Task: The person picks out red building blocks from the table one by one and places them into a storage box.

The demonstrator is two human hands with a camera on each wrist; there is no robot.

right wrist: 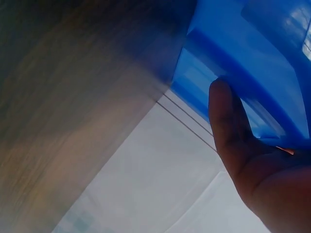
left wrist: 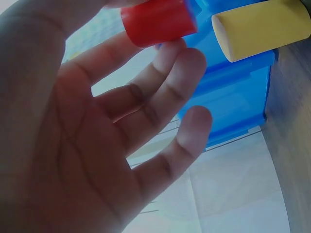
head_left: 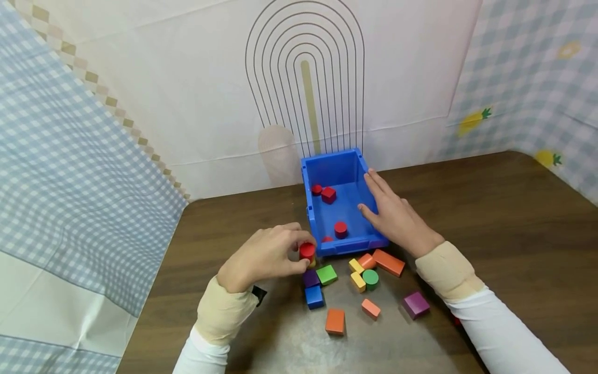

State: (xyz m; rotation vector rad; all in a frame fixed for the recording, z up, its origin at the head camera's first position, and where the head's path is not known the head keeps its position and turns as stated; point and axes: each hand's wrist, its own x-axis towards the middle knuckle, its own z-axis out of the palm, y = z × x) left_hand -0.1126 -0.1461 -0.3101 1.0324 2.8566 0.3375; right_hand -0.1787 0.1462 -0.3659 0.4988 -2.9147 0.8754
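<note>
Between thumb and fingertips, my left hand [head_left: 268,254] pinches a red cylinder block [head_left: 307,251], just outside the near left corner of a blue bin [head_left: 350,245]. In the left wrist view the red cylinder [left wrist: 159,22] is held clear, with a yellow cylinder block [left wrist: 262,29] beyond it by the bin. My right hand [head_left: 397,218] rests at the bin's right wall, fingers straight along the rim and thumb apart, over the inside. The right wrist view shows one finger [right wrist: 226,111] against the blue plastic. Inside the bin lie a red cube [head_left: 329,195] and several red round blocks [head_left: 340,229].
Loose blocks lie before the bin: green [head_left: 326,275], blue [head_left: 314,297], orange [head_left: 335,321], purple [head_left: 416,304], a green cylinder [head_left: 370,279] and several others. Something red [head_left: 457,321] shows partly beside the right sleeve. A patterned cloth [head_left: 210,93] hangs behind the wooden table [head_left: 490,218].
</note>
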